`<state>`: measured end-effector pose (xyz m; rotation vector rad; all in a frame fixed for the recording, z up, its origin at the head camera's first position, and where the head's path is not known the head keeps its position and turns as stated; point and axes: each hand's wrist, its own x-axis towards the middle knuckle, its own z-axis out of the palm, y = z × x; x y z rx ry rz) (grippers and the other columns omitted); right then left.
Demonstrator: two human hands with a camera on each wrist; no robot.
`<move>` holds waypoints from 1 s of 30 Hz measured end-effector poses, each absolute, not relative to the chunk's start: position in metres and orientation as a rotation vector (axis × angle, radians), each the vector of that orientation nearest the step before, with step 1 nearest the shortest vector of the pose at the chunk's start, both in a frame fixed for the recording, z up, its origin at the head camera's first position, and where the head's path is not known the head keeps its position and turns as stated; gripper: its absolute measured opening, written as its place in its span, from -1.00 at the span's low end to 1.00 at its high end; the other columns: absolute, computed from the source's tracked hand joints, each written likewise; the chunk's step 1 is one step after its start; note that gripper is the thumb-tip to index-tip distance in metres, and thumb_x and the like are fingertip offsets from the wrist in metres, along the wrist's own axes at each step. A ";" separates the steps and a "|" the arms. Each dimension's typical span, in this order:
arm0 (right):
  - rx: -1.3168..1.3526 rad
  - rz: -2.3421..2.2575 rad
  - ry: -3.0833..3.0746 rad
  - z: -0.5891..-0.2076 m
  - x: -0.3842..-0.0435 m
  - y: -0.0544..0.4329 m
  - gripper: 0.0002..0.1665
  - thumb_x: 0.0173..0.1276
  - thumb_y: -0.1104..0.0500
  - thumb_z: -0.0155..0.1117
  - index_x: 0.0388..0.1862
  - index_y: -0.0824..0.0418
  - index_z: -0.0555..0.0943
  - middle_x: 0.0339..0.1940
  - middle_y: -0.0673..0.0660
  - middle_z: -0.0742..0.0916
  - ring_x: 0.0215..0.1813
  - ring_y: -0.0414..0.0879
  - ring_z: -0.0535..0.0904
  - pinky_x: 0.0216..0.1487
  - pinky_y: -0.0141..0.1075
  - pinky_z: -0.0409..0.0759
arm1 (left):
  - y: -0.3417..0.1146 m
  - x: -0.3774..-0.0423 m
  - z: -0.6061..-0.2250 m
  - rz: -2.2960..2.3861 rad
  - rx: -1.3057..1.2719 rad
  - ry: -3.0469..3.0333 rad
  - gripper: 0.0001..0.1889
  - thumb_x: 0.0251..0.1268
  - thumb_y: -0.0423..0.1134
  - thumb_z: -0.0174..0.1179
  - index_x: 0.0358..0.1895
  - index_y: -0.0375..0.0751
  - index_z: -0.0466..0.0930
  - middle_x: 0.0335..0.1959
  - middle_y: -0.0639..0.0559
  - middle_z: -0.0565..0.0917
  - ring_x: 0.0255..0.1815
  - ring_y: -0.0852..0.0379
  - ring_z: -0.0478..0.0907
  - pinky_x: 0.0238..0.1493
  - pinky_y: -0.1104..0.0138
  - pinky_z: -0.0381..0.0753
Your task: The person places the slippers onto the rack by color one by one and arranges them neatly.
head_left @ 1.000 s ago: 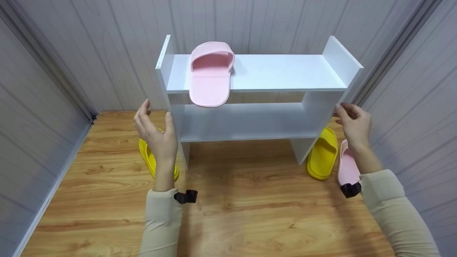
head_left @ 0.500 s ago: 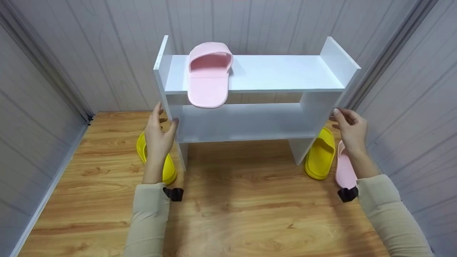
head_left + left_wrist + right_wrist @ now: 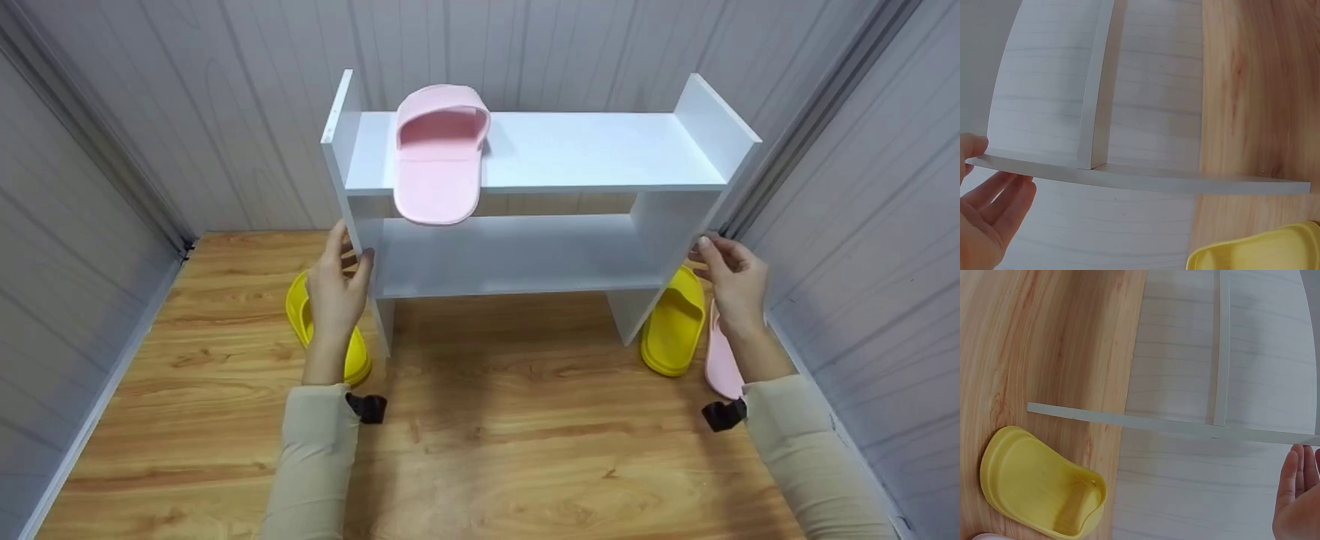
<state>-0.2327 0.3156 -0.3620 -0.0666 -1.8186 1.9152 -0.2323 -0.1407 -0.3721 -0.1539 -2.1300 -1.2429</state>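
A white two-tier shelf point(image 3: 517, 255) stands against the back wall. One pink slipper point(image 3: 439, 169) lies on the left part of its top board, its end sticking out past the front edge. My left hand point(image 3: 337, 289) grips the shelf's left side panel point(image 3: 1145, 180), thumb on the inner side and fingers on the outer side. My right hand point(image 3: 735, 281) touches the outer face of the right side panel point(image 3: 1168, 426) with its fingertips, its thumb on that same outer side.
On the wooden floor point(image 3: 480, 450), a yellow slipper point(image 3: 356, 352) lies left of the shelf, partly behind my left hand. To the right lie another yellow slipper point(image 3: 673, 326) and a pink slipper point(image 3: 722, 364), partly covered by my right arm. Walls close in on both sides.
My left hand has moved right from beside the shelf and taken hold of its left panel. The right hand has moved slightly down along the right panel.
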 end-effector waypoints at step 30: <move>-0.266 1.973 -1.645 -0.376 -0.215 0.358 -0.77 0.08 0.24 0.31 -0.25 0.29 0.60 -0.41 0.12 0.65 -0.38 -0.17 0.58 -0.44 -0.46 0.54 | -0.145 -0.231 -0.371 -1.200 -0.137 -2.230 -0.53 0.19 -0.29 0.12 0.20 -0.08 0.32 -0.08 -0.19 0.55 -0.22 -0.07 0.56 -0.31 0.17 0.57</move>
